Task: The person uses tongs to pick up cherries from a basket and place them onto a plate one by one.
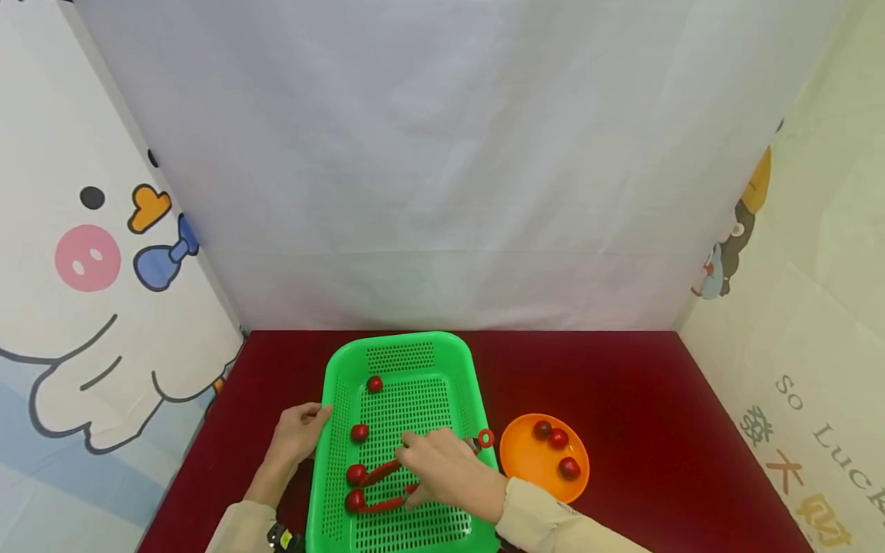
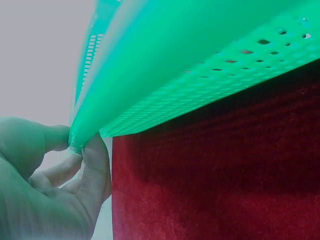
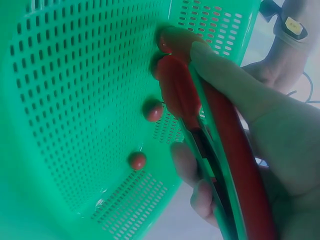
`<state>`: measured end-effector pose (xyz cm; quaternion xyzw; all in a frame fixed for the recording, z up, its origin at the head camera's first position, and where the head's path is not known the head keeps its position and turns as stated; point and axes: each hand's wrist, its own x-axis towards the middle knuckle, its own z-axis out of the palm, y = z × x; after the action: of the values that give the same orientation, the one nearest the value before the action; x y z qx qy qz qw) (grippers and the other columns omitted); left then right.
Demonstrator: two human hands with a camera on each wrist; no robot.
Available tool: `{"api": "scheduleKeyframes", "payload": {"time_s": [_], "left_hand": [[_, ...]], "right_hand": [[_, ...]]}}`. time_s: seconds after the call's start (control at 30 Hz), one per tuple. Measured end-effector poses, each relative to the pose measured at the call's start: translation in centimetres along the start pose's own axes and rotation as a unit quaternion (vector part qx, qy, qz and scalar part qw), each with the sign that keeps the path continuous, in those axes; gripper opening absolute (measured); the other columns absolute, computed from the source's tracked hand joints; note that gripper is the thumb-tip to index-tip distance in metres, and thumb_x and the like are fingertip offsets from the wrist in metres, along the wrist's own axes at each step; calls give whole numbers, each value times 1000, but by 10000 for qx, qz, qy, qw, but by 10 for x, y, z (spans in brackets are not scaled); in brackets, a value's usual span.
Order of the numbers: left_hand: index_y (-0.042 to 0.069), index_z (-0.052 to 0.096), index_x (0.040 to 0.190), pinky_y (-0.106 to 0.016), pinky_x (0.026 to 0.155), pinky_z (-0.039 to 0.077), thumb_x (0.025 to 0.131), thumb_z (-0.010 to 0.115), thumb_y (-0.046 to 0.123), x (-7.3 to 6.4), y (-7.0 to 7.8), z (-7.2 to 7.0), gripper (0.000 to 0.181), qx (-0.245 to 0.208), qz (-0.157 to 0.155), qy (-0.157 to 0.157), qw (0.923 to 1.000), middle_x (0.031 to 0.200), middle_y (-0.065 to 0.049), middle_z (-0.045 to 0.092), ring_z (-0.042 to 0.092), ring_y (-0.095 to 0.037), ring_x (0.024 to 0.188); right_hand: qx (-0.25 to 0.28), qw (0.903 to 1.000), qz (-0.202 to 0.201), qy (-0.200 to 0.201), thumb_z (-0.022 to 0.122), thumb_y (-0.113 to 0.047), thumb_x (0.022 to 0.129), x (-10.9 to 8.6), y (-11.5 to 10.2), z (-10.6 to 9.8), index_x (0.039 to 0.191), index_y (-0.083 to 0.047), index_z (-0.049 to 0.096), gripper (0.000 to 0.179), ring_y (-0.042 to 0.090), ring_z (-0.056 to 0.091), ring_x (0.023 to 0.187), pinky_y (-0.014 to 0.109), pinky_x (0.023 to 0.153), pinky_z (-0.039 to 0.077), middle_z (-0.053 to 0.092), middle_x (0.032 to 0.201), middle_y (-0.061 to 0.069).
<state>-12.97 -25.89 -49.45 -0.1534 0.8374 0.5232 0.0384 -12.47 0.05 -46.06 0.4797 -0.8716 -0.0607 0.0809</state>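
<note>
My left hand pinches the left rim of a green perforated plastic basket, thumb on one side and fingers on the other in the left wrist view. Over the basket, my right hand grips red-tipped tongs. Their two arms stand apart and point left, each tip right at a small round red fruit: one fruit and a nearer fruit. Farther back in the basket lie another red fruit and one more fruit near the far end.
Right of the basket stands an orange plate with three dark red fruits, one of them near its right edge. The dark red tabletop meets a pale curtain behind and printed cloths at both sides.
</note>
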Motion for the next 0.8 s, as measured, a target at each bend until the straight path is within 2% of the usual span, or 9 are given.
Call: {"api": "scheduleKeyframes", "payload": {"time_s": [0.43, 0.63, 0.8], "left_hand": [[-12, 57, 137, -37, 63, 59, 108, 53, 23, 1, -1, -1, 45, 21, -47, 74, 10000, 113, -27, 66, 67, -20, 77], [-13, 55, 137, -37, 64, 59, 109, 52, 23, 0, 0, -1, 46, 34, -15, 45, 10000, 116, -29, 65, 67, -20, 77], [-13, 55, 138, -37, 64, 59, 109, 52, 24, 0, 0, -1, 47, 111, -3, 50, 9999, 119, -31, 64, 67, -21, 80]], "right_hand": [[-286, 9994, -147, -162, 85, -73, 63, 11, -6, -3, 84, -29, 72, 51, 7, 25, 47, 20, 42, 22, 41, 69, -11], [-152, 9994, -119, -297, 86, -71, 64, 12, -11, -1, 86, -31, 73, 48, 7, 30, 47, 20, 42, 26, 42, 70, -12], [-83, 9994, -166, -286, 87, -70, 65, 11, -12, 0, 88, -31, 75, 47, 7, 27, 46, 20, 41, 25, 42, 70, -13]]}}
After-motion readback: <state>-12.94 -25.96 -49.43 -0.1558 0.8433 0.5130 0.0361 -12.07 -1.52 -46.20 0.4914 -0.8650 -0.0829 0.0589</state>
